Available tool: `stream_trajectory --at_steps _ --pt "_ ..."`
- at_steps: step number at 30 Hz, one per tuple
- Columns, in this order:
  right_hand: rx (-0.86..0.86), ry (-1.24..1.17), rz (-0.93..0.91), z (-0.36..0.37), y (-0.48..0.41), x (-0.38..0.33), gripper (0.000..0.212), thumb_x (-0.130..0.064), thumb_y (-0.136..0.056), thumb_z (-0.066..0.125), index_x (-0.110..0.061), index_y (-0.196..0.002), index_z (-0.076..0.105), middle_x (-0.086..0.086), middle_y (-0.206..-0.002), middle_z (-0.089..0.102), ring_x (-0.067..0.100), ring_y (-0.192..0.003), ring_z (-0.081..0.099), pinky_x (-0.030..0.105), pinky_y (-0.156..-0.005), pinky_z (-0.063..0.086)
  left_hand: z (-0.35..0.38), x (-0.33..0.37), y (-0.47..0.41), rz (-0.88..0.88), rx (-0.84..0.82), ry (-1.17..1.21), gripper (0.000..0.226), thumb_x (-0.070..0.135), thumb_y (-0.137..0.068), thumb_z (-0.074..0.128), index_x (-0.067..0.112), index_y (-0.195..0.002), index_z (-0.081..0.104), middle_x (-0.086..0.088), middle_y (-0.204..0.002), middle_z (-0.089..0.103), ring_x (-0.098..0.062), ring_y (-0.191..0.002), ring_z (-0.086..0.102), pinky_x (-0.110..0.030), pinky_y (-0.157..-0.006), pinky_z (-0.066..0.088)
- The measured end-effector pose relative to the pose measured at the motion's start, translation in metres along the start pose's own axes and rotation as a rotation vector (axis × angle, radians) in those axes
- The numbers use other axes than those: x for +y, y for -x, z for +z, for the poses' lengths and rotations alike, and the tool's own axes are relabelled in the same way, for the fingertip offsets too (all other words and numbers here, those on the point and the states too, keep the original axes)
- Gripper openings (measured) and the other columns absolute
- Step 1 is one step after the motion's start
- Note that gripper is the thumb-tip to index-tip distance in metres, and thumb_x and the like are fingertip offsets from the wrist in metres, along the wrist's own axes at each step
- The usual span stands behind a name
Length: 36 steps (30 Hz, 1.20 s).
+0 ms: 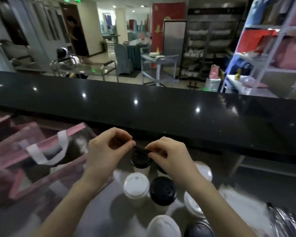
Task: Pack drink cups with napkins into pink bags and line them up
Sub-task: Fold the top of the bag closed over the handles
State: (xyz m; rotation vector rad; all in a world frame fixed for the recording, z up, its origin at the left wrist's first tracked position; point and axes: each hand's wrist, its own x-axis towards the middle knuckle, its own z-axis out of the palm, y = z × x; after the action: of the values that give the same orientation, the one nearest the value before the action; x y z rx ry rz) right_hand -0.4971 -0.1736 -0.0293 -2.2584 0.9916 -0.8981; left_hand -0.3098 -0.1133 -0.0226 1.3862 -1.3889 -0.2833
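Observation:
Both hands are raised over the cluster of drink cups. My left hand [108,149] and my right hand [169,154] each pinch one end of a small dark thin object [141,149] held between them; I cannot tell what it is. Below them stand several cups: a black-lidded cup [140,159], a white-lidded cup [136,185], another black-lidded cup [163,190] and more white-lidded cups [193,205] to the right. An open pink bag [41,146] with white handles lies to the left, blurred.
A raised glossy black counter [161,113] runs across just beyond the hands. More pink bags [0,120] sit at the far left. A crinkled silvery wrapper [287,221] lies at the bottom right. Carts, shelves and a seated person are beyond the counter.

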Motion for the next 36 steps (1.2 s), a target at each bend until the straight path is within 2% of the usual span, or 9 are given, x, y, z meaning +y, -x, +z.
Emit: stream_trajectory --at_steps 5,8,12,17,22,25,30,33,36 --pt "-0.127 0.005 -0.118 0.073 -0.058 -0.066 0.016 -0.014 -0.083 0.07 -0.024 -0.095 0.073 -0.01 -0.091 0.064 0.004 -0.087 0.061 0.021 -0.08 0.051 -0.111 -0.037 0.008 -0.061 0.087 -0.02 0.039 0.023 -0.072 0.081 0.038 -0.102 0.062 0.013 -0.093 0.071 -0.004 -0.09 0.068 -0.029 -0.077 0.056" --pt "-0.16 -0.037 -0.136 0.104 -0.087 -0.092 0.021 -0.008 -0.083 0.069 -0.025 -0.094 0.071 -0.013 -0.089 0.061 -0.003 -0.087 0.059 0.009 -0.078 0.046 -0.17 -0.07 0.017 -0.121 0.073 -0.188 0.056 0.037 -0.065 0.083 0.048 -0.112 0.055 0.028 -0.108 0.062 0.007 -0.107 0.055 -0.02 -0.084 0.045" --pt "-0.236 -0.055 -0.141 0.143 -0.116 -0.117 0.024 -0.006 -0.083 0.07 -0.029 -0.091 0.07 -0.014 -0.091 0.063 -0.003 -0.089 0.06 0.008 -0.079 0.046 -0.22 -0.121 0.033 -0.173 -0.004 -0.53 0.057 0.027 -0.065 0.087 0.035 -0.115 0.062 0.017 -0.134 0.048 -0.013 -0.133 0.035 -0.029 -0.106 0.027" --pt "-0.409 0.054 -0.185 0.189 -0.132 -0.126 0.02 -0.007 -0.083 0.069 -0.026 -0.09 0.072 -0.02 -0.085 0.061 -0.008 -0.084 0.061 0.008 -0.079 0.047 -0.238 -0.162 0.047 -0.356 -0.211 -0.385 0.08 0.031 -0.072 0.081 0.046 -0.137 0.038 0.023 -0.154 0.01 -0.011 -0.148 0.001 -0.037 -0.12 0.013" --pt "-0.529 0.33 -0.177 0.202 -0.137 -0.11 0.02 -0.016 -0.085 0.064 -0.033 -0.093 0.072 -0.024 -0.083 0.054 -0.002 -0.083 0.056 0.022 -0.083 0.05 -0.254 -0.175 0.041 -0.283 -0.29 -0.251 0.088 0.013 -0.067 0.071 0.056 -0.134 0.033 0.038 -0.15 0.012 0.011 -0.139 0.017 -0.014 -0.105 0.035" --pt "-0.551 0.36 -0.151 0.208 -0.136 -0.108 0.025 -0.018 -0.085 0.062 -0.034 -0.102 0.071 -0.022 -0.093 0.06 -0.001 -0.088 0.058 0.024 -0.085 0.051 -0.259 -0.178 0.031 -0.295 -0.327 -0.168 0.088 0.008 -0.068 0.067 0.054 -0.135 0.036 0.036 -0.151 0.017 0.008 -0.134 0.032 -0.023 -0.105 0.043" --pt "-0.699 0.393 -0.123 0.208 -0.135 -0.104 0.033 -0.029 -0.082 0.066 -0.02 -0.113 0.066 -0.002 -0.119 0.063 0.017 -0.108 0.059 0.036 -0.093 0.05 -0.261 -0.179 0.012 -0.323 -0.329 0.012 0.08 0.015 -0.065 0.063 0.042 -0.137 0.042 0.024 -0.151 0.032 0.011 -0.136 0.029 -0.022 -0.115 0.027" --pt "-0.598 0.386 -0.187 0.198 -0.135 -0.098 0.037 -0.035 -0.083 0.068 -0.021 -0.118 0.067 -0.007 -0.131 0.055 0.011 -0.119 0.049 0.025 -0.1 0.04 -0.258 -0.187 0.004 -0.345 -0.284 0.027 0.079 -0.001 -0.07 0.063 0.039 -0.136 0.046 0.018 -0.144 0.044 0.006 -0.135 0.036 -0.027 -0.117 0.025" --pt "-0.418 0.438 -0.285 0.187 -0.143 -0.087 0.047 -0.03 -0.083 0.067 -0.027 -0.129 0.059 -0.009 -0.147 0.041 0.014 -0.133 0.036 0.029 -0.109 0.031 -0.253 -0.191 -0.005 -0.34 -0.237 -0.033 0.077 0.0 -0.069 0.063 0.045 -0.129 0.051 0.018 -0.136 0.051 0.007 -0.13 0.041 -0.023 -0.112 0.029"
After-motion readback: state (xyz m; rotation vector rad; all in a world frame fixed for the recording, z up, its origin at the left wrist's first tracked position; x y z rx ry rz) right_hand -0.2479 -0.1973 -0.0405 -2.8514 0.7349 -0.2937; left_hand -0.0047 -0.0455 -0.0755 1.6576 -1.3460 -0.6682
